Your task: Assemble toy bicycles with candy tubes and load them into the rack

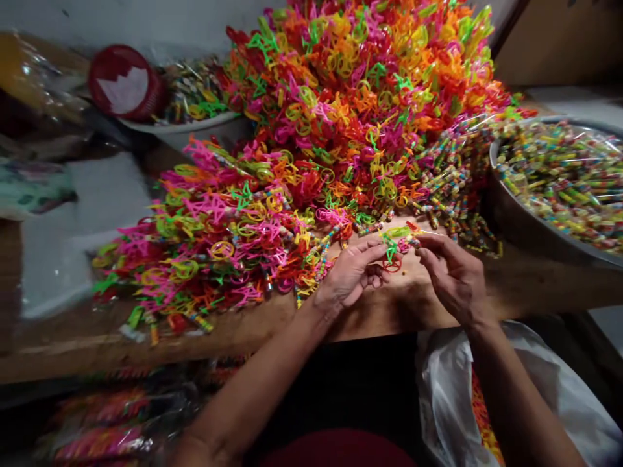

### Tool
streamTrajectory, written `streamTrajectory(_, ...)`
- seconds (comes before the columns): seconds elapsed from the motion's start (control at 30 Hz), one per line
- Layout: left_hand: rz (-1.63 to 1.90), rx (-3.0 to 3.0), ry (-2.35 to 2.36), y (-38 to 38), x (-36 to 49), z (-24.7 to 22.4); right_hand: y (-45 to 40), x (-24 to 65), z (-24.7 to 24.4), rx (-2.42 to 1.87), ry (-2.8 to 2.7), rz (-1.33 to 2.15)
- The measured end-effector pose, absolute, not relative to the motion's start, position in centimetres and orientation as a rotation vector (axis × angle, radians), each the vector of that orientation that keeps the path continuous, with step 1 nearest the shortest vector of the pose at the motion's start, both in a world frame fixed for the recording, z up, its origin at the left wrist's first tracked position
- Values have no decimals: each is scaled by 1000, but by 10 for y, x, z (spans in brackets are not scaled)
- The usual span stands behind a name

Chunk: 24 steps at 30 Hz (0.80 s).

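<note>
My left hand (351,274) is closed, with thumb and forefinger pinching a small green plastic trinket (390,249). A red plastic ring-shaped piece (392,265) hangs just beneath it. Opposite, my right hand (455,272) is also closed, its fingertips on the end of a small multicoloured candy tube (412,241) in clear wrap. The tube and the trinkets sit close together between the two hands, and I cannot tell whether they are joined. Behind and left of my hands rises a big heap of bright plastic trinkets (335,123), some with candy tubes attached.
A large basin (506,188) full of candy tubes stands at the right. Back left is another basin (195,130) with a red round container (124,81) on it. The wooden table edge (272,331) runs in front of me; a white plastic bag (442,383) hangs below.
</note>
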<state>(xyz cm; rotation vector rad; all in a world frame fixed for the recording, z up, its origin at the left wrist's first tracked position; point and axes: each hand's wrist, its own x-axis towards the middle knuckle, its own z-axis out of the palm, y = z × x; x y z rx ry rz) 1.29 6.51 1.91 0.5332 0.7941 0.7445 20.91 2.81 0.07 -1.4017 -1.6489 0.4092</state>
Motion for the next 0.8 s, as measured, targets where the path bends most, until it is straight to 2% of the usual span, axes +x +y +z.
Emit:
streamTrajectory(0.1,743,514,780,62,12,18,18,191,-5,-1259,-1518,629)
streamTrajectory(0.2,701,524,778,59,11,16,18,184,-11,-1241,-1407,679)
streamTrajectory(0.37,679,525,814,58,16,10,19,181,-16,-1248,-1379,621)
streamTrajectory(0.8,752,586,867,55,21,5,13,187,-11,-1270,-1724,269)
